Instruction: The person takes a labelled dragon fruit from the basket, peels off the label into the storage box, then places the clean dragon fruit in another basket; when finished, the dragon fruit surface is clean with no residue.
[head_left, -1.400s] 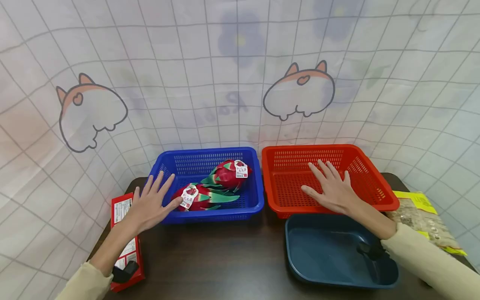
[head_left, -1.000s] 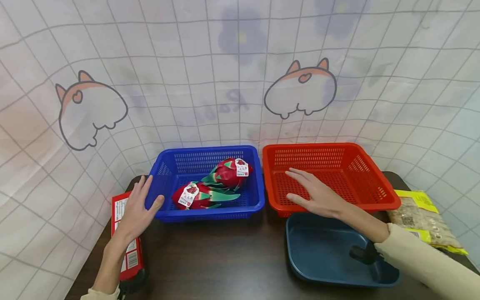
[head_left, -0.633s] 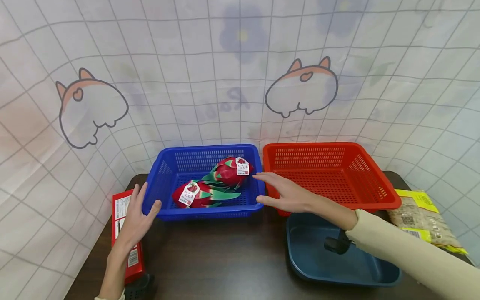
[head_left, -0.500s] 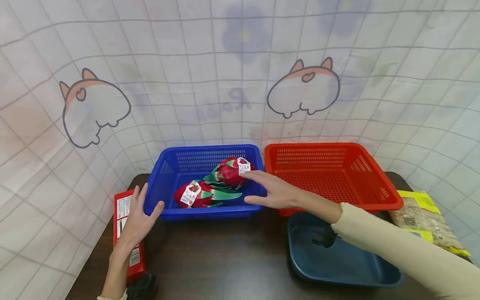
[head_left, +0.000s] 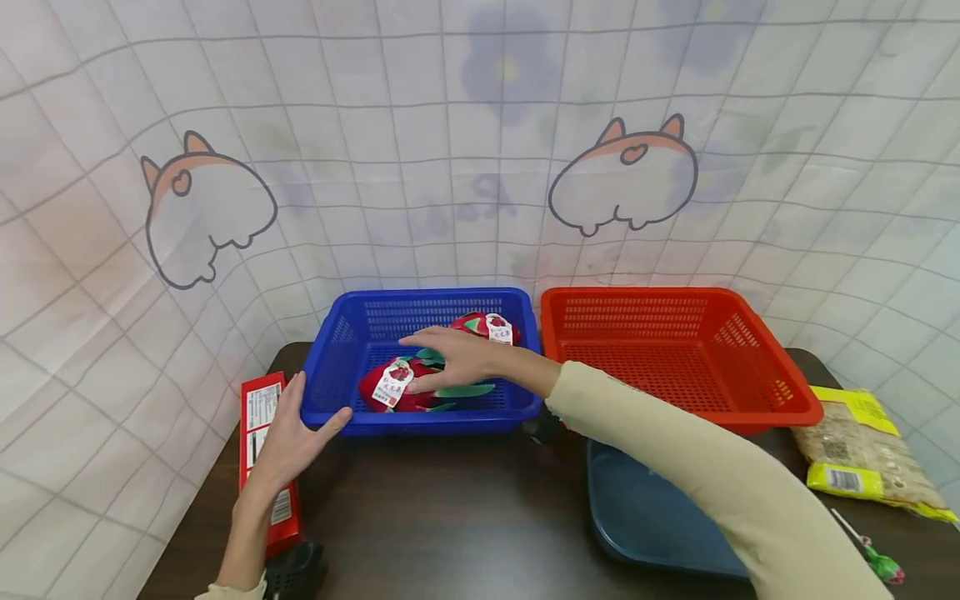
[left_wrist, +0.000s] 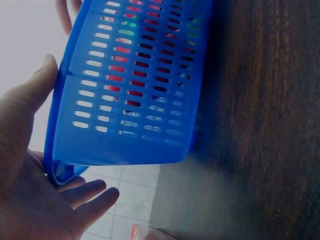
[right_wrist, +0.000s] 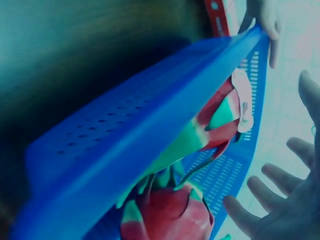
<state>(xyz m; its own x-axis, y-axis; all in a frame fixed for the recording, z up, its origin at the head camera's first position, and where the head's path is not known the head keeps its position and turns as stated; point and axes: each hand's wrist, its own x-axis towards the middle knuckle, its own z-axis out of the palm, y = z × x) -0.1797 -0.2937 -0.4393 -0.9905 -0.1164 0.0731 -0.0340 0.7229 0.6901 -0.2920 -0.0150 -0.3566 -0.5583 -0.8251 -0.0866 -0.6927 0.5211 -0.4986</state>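
Note:
Two red dragon fruits with green scales and white tags lie in a blue basket (head_left: 442,424). My right hand (head_left: 461,358) is over the basket, thumb and fingers spread above the front dragon fruit (head_left: 378,392); in the right wrist view its fingers (right_wrist: 272,187) appear apart from the fruit. It partly covers the rear dragon fruit (head_left: 506,331). My left hand (head_left: 288,437) is at the basket's front left corner, fingers extended. In the left wrist view the thumb (left_wrist: 42,80) lies against the rim, with the other fingers beyond the corner.
A red basket (head_left: 750,417) stands right of the blue one. In front of it sits a dark blue tub (head_left: 660,525), partly under my right sleeve. A red box (head_left: 258,408) lies at left; a yellow-edged bag (head_left: 870,446) and a lollipop (head_left: 873,558) lie at right.
My right hand has moved left from over the red basket to above the front dragon fruit. My left hand has drawn back from beside the fruit to the basket's left front corner.

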